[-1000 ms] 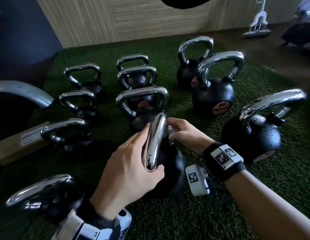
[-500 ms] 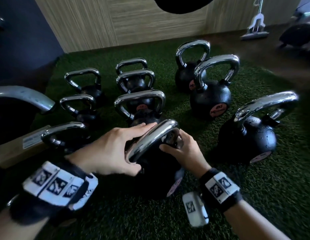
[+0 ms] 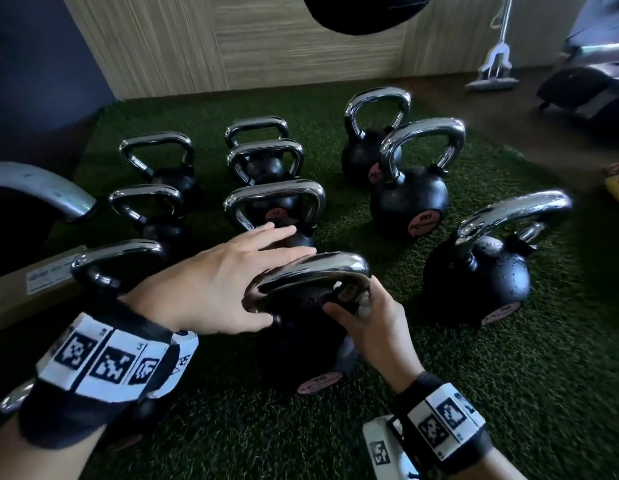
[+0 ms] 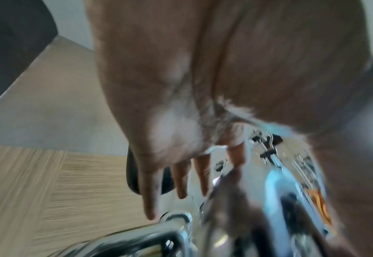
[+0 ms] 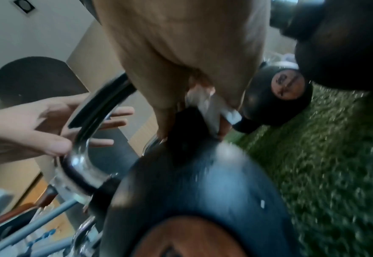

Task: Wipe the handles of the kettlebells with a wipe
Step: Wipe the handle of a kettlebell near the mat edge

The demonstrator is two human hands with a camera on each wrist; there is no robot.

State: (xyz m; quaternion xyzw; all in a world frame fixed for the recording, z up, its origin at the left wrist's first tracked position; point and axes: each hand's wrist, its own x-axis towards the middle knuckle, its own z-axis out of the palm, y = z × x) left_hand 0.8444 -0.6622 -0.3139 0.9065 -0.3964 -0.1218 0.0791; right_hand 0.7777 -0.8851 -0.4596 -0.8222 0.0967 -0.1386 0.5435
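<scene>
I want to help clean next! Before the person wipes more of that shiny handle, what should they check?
1. Wipe held in right hand: ok.
2. Wipe touching the handle at its right end: ok.
3. Left hand steadying the handle: not ok, fingers straight, not gripping.
4. Kettlebell sitting flat on the turf: not ok, tipped.
5. Wipe still damp: cannot tell.

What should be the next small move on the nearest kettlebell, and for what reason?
Probably slide the right hand, which pinches the wipe at the handle's right foot, up along the chrome arch. The left hand lies open against the handle's left side, steadying it, and the arch top looks not yet covered.
</scene>
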